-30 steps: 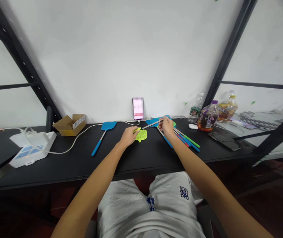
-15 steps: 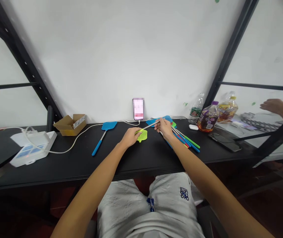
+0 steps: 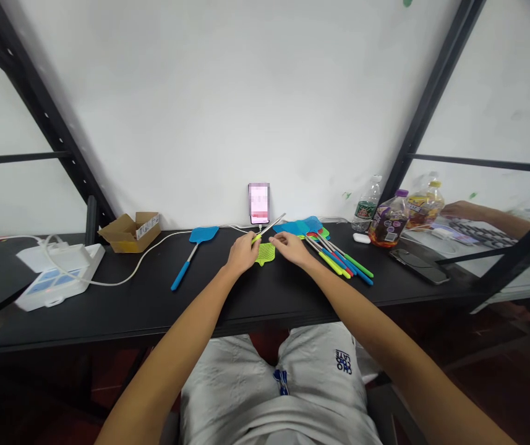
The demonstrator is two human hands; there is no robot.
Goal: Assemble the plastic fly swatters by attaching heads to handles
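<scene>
My left hand [image 3: 241,253] is closed on the neck of a green fly swatter whose mesh head [image 3: 265,253] lies on the black table [image 3: 246,290]. Its thin metal rod [image 3: 271,225] points up and to the right from the hand. My right hand [image 3: 289,248] sits just right of the green head, fingers bent near the rod; whether it grips the rod I cannot make out. A pile of swatters [image 3: 334,252] with blue, green and red handles lies to the right of that hand.
A single blue swatter [image 3: 193,253] lies left of centre. A cardboard box [image 3: 130,232], a white power strip [image 3: 55,275] with cable, a propped phone [image 3: 258,203], bottles [image 3: 389,219] and a flat phone [image 3: 420,264] stand about. Another person's arm [image 3: 487,215] reaches over a keyboard far right.
My right hand has slid left along the rod from the pile to beside the green head. The rod's free end now points higher. The other person's arm has lowered.
</scene>
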